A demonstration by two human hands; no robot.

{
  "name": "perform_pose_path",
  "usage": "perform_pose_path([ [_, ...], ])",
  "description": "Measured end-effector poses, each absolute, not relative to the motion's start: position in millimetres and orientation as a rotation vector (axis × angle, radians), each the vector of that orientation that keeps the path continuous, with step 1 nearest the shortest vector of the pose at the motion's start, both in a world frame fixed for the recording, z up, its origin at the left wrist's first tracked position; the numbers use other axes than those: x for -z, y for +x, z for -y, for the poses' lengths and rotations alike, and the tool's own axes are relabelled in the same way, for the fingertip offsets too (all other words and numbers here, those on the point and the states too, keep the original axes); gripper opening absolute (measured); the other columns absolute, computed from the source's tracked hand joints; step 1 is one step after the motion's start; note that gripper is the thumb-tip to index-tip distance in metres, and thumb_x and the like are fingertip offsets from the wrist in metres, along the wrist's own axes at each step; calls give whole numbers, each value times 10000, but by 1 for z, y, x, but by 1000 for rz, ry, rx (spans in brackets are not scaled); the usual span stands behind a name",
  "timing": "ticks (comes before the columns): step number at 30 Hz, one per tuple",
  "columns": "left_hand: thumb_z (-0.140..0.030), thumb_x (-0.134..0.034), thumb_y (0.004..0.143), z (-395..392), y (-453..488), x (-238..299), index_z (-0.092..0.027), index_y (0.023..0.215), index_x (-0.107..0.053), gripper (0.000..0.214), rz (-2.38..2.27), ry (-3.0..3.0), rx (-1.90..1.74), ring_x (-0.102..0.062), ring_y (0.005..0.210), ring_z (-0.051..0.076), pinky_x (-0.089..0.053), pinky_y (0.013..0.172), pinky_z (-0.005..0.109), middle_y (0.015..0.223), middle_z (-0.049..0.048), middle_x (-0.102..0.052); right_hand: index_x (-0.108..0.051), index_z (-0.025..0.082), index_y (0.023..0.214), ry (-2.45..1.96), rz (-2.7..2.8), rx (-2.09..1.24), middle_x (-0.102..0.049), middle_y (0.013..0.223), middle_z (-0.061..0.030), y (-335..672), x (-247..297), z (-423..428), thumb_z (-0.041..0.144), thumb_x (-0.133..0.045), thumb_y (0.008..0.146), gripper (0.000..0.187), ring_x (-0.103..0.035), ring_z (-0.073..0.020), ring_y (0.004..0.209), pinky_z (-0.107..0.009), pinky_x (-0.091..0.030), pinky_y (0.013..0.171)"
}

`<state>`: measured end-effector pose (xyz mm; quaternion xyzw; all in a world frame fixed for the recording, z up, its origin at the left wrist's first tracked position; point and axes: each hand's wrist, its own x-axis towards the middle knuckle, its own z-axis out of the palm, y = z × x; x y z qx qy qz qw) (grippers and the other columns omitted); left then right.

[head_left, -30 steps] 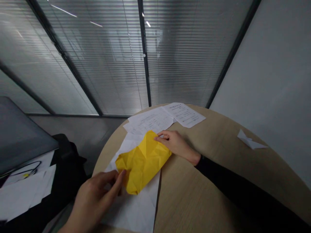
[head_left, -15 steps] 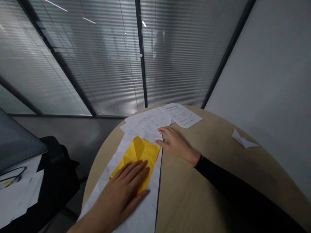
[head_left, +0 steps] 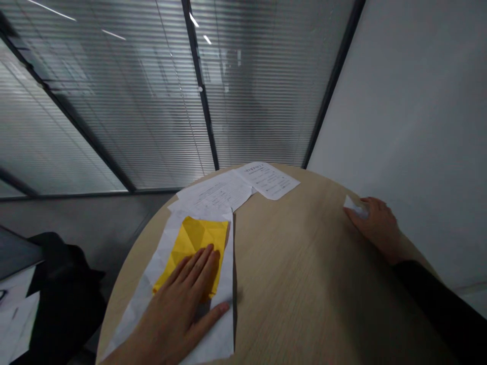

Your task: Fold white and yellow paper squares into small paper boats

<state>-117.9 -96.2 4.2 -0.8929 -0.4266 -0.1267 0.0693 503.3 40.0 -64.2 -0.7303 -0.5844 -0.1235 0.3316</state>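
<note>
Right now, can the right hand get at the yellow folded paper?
Probably yes: only tabletop and the white sheet lie between the right hand and the yellow folded paper, though the left hand covers its lower part.

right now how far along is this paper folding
Done: the yellow paper lies folded flat on a creased white sheet, under the left hand. In hand: the right hand is on a small folded white paper. Left: the printed sheets, no hand on them.
</note>
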Motion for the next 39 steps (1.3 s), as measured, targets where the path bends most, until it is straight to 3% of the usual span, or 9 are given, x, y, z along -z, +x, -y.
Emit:
perform_pose_path([
  [6,-679,-672,1087,69,-66,-50,-279,1808,-422,862,1302,-2845,568,-596,1603,421,-493,1324,634,1796,153,-533,-790,218,1208,-1841,1562,121,-825,1242,-217,493,64,-41,591,-665,1001,445,-793,-414,1088,-577,-627,972],
  [11,-602,-702,1096,11,3,-51,-204,1393,-735,498,1451,-3069,971,-813,1149,339,-651,1038,501,1339,158,-828,-813,256,1198,-1391,1804,37,-826,1241,-160,415,52,-39,525,-728,1025,331,-780,-382,1171,-586,-630,1076],
  [14,-583,-673,1107,-24,32,-27,-190,1322,-717,450,1697,-3179,1167,-787,833,231,-626,759,369,1183,116,-841,-808,310,1257,-1150,1965,-63,-812,1313,-120,363,44,-34,459,-774,1062,248,-776,-358,1225,-581,-637,1080],
  [17,-513,-730,1080,-42,43,-4,-189,1352,-718,424,1543,-3257,1368,-734,825,202,-574,729,323,1136,88,-825,-789,369,1360,-1023,2099,-144,-799,1368,-102,327,36,-29,402,-802,1073,290,-774,-344,1246,-574,-647,1064],
  [22,-501,-735,1098,-43,37,10,-189,1142,-791,320,1479,-3296,1524,-702,830,187,-524,723,286,961,46,-802,-779,376,1366,-920,2114,-285,-783,1343,-102,303,29,-24,381,-815,1078,290,-776,-330,1237,-556,-659,1063],
  [26,-501,-794,1055,-43,35,9,-180,1024,-805,323,1545,-3301,1645,-708,825,182,-528,729,274,918,44,-804,-703,354,1452,-931,1961,-304,-753,1380,-110,302,33,-21,381,-900,1018,477,-773,-333,1248,-556,-663,1081],
  [29,-495,-813,1032,-45,36,10,-175,1118,-823,332,1582,-3331,1796,-728,813,178,-560,754,280,967,60,-833,-646,330,1493,-964,1856,-327,-738,1392,-117,304,38,-20,403,-947,976,603,-801,-316,1164,-535,-690,1031],
  [34,-468,-880,984,-45,36,11,-183,1422,-756,536,1498,-3420,1914,-727,775,166,-569,738,273,960,49,-844,-624,346,1488,-915,1963,-322,-753,1359,-98,303,43,-19,283,-859,1032,517,-777,-322,1250,-547,-672,1078],
  [39,-462,-814,1045,-43,35,10,-185,1395,-818,446,1436,-3423,1756,-641,683,143,-496,659,251,784,-1,-751,-603,351,1519,-887,2060,-322,-749,1398,-100,301,42,-16,240,-788,1071,497,-758,-320,1305,-537,-657,1107],
])
